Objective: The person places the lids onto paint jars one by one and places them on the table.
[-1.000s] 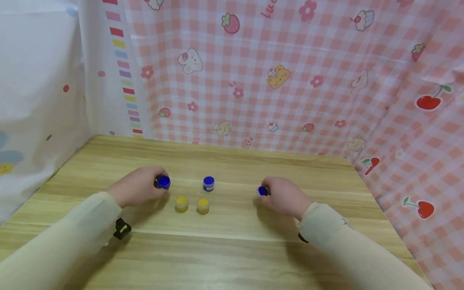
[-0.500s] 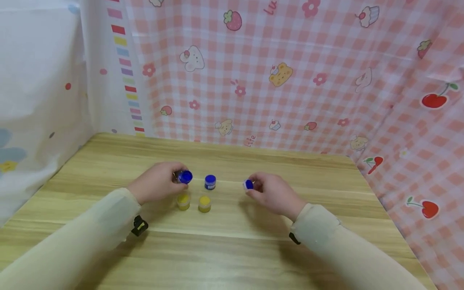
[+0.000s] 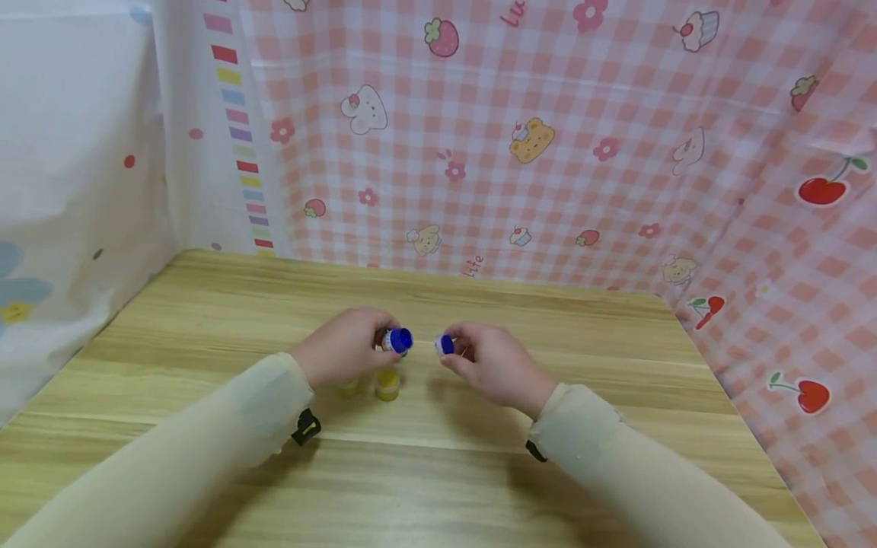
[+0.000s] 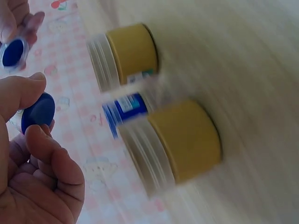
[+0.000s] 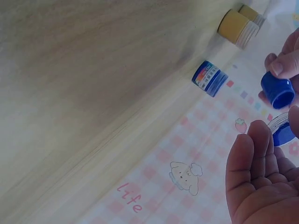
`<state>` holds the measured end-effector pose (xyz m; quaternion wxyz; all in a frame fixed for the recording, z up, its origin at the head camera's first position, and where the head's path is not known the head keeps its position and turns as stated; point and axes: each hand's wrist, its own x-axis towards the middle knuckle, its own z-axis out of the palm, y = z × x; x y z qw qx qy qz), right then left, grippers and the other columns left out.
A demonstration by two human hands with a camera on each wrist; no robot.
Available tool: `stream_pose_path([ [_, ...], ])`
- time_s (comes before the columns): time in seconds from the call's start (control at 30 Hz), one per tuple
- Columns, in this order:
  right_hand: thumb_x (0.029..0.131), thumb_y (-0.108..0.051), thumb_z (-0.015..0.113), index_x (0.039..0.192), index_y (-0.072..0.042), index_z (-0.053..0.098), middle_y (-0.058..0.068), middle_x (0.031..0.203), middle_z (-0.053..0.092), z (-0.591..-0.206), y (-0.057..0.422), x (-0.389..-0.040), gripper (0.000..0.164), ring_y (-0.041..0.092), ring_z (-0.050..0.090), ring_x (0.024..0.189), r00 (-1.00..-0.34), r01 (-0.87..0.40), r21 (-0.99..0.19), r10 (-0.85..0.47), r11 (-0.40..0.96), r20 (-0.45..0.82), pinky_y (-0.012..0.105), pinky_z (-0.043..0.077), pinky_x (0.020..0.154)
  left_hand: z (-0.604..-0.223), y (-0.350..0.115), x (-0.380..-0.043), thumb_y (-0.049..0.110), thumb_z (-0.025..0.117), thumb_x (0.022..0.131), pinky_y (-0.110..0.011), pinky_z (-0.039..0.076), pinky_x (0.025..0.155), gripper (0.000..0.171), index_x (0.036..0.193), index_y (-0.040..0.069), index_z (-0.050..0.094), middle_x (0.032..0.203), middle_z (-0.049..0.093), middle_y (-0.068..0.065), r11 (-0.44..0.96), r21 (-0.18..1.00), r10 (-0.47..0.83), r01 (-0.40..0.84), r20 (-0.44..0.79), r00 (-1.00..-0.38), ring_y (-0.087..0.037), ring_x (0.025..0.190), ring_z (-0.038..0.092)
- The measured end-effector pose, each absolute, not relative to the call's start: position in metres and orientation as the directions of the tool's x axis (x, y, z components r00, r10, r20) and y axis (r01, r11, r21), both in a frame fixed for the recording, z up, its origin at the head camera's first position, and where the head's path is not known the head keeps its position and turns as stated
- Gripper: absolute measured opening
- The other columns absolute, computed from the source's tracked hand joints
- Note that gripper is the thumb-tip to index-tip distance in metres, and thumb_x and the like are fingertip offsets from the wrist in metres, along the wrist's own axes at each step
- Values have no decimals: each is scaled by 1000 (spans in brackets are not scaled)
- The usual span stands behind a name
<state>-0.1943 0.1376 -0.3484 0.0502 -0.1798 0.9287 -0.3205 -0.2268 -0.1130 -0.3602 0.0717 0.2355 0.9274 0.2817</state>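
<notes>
My left hand [image 3: 346, 348] grips a small uncapped blue paint jar [image 3: 397, 342] between thumb and fingers, its mouth tipped toward the right. Facing it across a narrow gap, a clear jar lid [image 3: 444, 345] with blue paint inside is pinched in my right hand [image 3: 503, 367]. Both hands are above the table. The right wrist view shows the blue jar [image 5: 278, 91] close over the lid [image 5: 282, 132]. Another blue paint jar [image 5: 209, 78], capped, stands on the table, hidden in the head view behind my left hand and its jar.
Two capped yellow paint jars stand near my left hand; one yellow jar [image 3: 387, 386] shows plainly, the other yellow jar [image 3: 349, 389] is partly covered. The wooden table [image 3: 425, 487] ends at a pink checked cloth [image 3: 479, 190] behind and a white cloth [image 3: 75, 190] at left.
Both hands have come toward each other: the left one carried the blue jar rightward and tipped it, the right one brought the lid leftward. The standing blue jar became covered.
</notes>
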Motion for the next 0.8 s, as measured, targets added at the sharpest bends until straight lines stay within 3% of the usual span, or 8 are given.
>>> stream_pose_path([
  [0.2, 100, -23, 74, 125, -11, 69, -3, 95, 71, -348, 134, -194, 28, 11, 64, 80, -929, -310, -612, -369, 727, 32, 30, 55, 71, -361, -98, -225, 26, 79, 96, -33, 53, 79, 29, 119, 11, 71, 92, 69, 4, 704, 567, 513, 428, 11, -858, -13, 82, 62],
  [0.47, 99, -22, 75, 122, -9, 70, -2, 92, 72, -350, 132, -195, 26, 10, 63, 77, -919, -348, -604, -389, 717, 68, 28, 54, 68, -362, -87, -220, 24, 78, 96, -31, 51, 71, 23, 114, 10, 72, 84, 67, 5, 656, 589, 551, 473, 54, -833, -12, 73, 59],
  [0.8, 99, -20, 75, 122, -9, 71, -1, 95, 74, -351, 131, -195, 26, 9, 65, 80, -909, -361, -618, -411, 698, 67, 27, 56, 71, -366, -80, -218, 26, 78, 96, -30, 52, 75, 24, 114, 11, 73, 88, 68, 6, 647, 573, 562, 504, 88, -822, -10, 77, 61],
])
